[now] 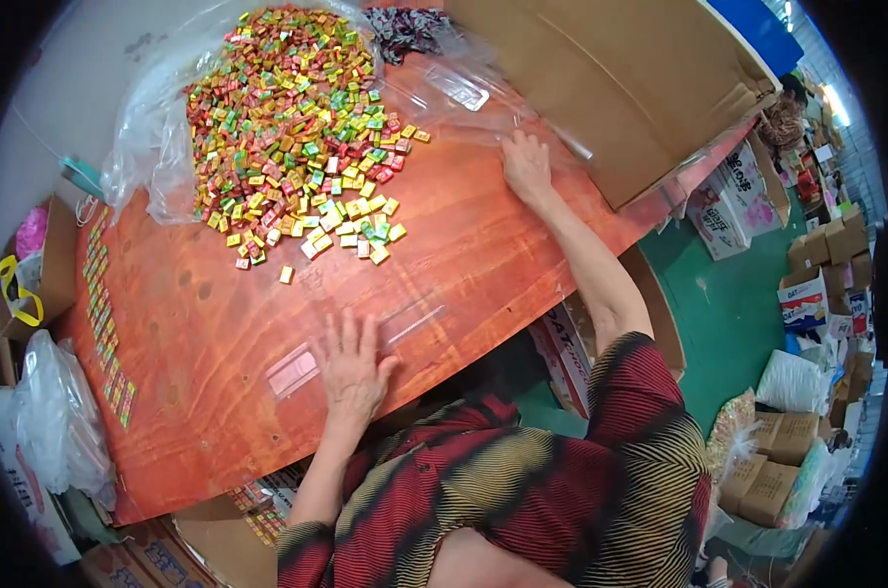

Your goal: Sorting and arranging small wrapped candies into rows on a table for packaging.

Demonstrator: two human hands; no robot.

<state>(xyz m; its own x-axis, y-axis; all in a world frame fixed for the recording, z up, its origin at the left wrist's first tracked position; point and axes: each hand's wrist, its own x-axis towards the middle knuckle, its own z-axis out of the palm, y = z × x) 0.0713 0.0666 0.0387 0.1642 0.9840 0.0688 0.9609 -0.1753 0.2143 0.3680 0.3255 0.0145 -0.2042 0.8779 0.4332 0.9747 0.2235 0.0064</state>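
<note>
My left hand point(354, 365) lies palm down near the table's front edge, fingers spread. It rests over a long, clear plastic tray point(293, 373) with a rectangular pocket at one end. My right hand point(527, 167) reaches to the far right, its fingers bent down at the edge of similar clear plastic trays point(461, 90); the fingertips are partly hidden. Beyond my hands, a large heap of small wrapped pieces point(287, 127) in yellow, red, green and orange spreads over the table, with a few loose ones at its near edge.
The reddish wooden table point(219, 412) carries a row of joined small packs point(106, 314) at left. Clear plastic sheeting point(155, 157) surrounds the heap. A big cardboard box point(620, 88) stands at the far right edge. A plastic bag point(62, 416) hangs at left; cartons point(807, 294) crowd the green floor.
</note>
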